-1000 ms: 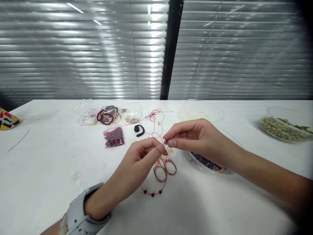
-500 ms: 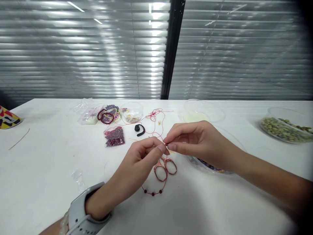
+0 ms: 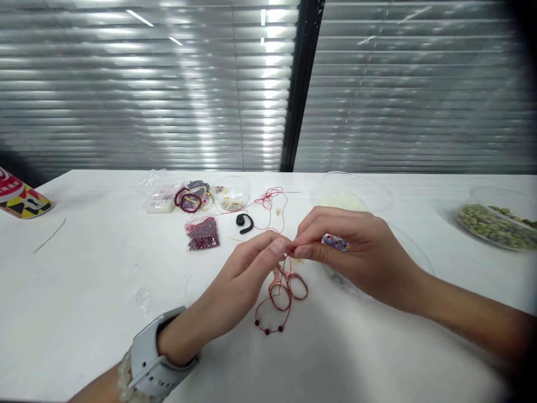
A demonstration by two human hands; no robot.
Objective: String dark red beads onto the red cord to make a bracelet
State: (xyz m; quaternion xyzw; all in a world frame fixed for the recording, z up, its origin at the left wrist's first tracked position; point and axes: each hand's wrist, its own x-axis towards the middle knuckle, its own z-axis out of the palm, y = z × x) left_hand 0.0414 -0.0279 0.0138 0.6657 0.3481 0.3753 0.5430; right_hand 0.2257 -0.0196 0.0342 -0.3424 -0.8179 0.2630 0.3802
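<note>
Head view, looking down at a white table: nearest is the left hand, a white smartwatch on its wrist, reaching in from the lower left. The right hand comes in from the right. Their fingertips nearly meet in a narrow pinch, and a thin red beading cord runs up into it; the exact grip is hidden between the fingers. From the pinch the cord drops toward the viewer, its long axis roughly vertical in view, and tangles around copper-coloured scissor loops lying flat on the table. Below them it forms a loop carrying small dark red beads. Compared with the earlier frame, the hands are closer together, the dark bead once visible at the right fingertips is hidden, and the beaded loop has drawn up into a narrower shape.

Under the right hand sits a clear plastic bowl holding purple beads. Beyond the hands lie a bag of dark red beads, a black ear hook and a loose tangle of red thread. Farther back are a round clear container of mixed beads, a dark red beaded strand, a clear dish and a clear tray of green beads.
</note>
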